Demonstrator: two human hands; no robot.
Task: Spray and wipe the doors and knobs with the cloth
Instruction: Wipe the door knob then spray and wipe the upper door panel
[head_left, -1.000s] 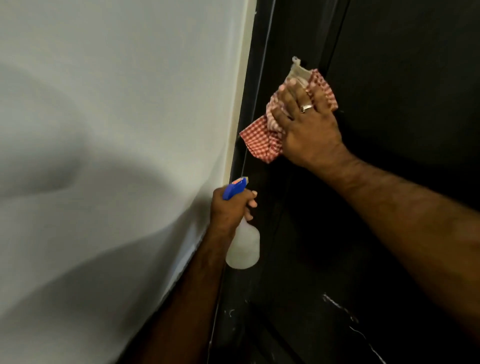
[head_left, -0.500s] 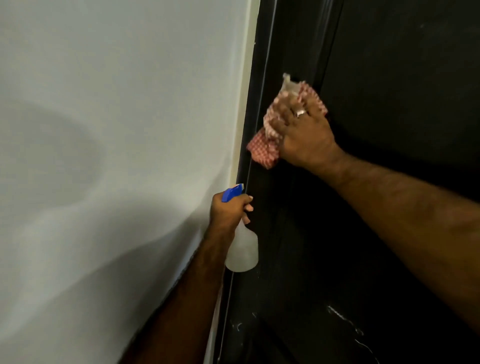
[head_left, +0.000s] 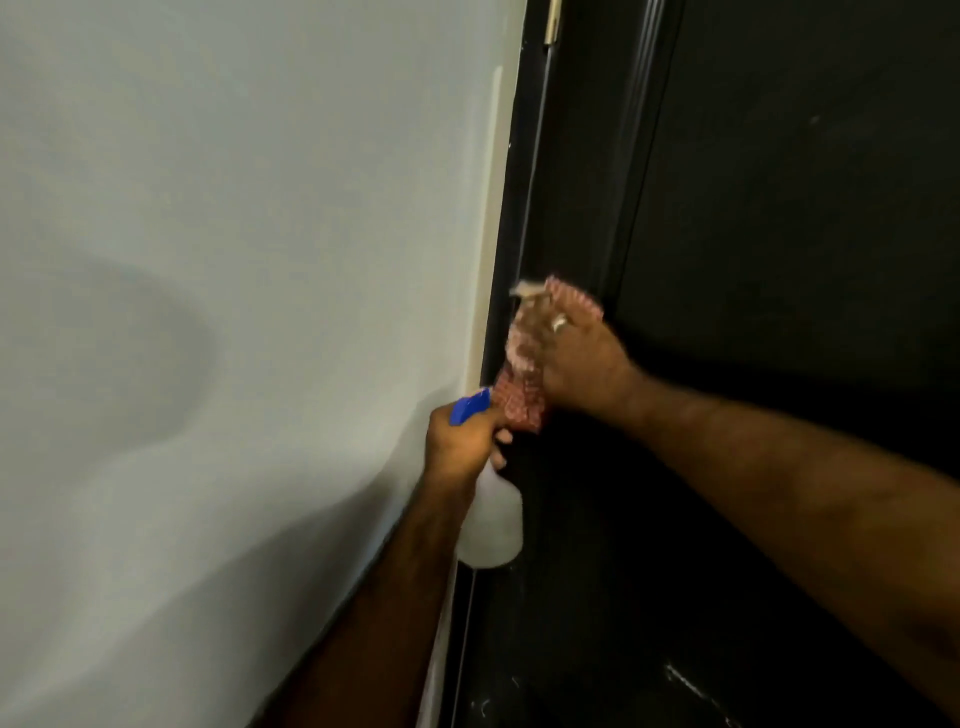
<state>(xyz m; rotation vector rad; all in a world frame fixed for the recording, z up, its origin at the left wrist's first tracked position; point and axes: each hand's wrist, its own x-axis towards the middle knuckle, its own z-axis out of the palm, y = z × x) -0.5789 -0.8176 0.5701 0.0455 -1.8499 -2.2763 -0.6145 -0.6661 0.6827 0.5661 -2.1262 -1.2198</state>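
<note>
From the wall (head_left: 208, 260) rightward, I see my left hand (head_left: 460, 441) gripping the spray bottle (head_left: 491, 525) near the door (head_left: 779, 208), my right hand (head_left: 576, 358) pressing the cloth (head_left: 519, 405) on its edge; the dangling cloth may snag the nozzle.

Both forearms are bare up to the edge of the view, and no sleeve is visible on them. The right hand (head_left: 582, 364) wears one ring (head_left: 559, 323) of pale, silver-like metal on a finger. The left hand (head_left: 460, 441) carries no ring or watch that can be seen. The fingers (head_left: 524, 332) of the right hand are blurred.
</note>
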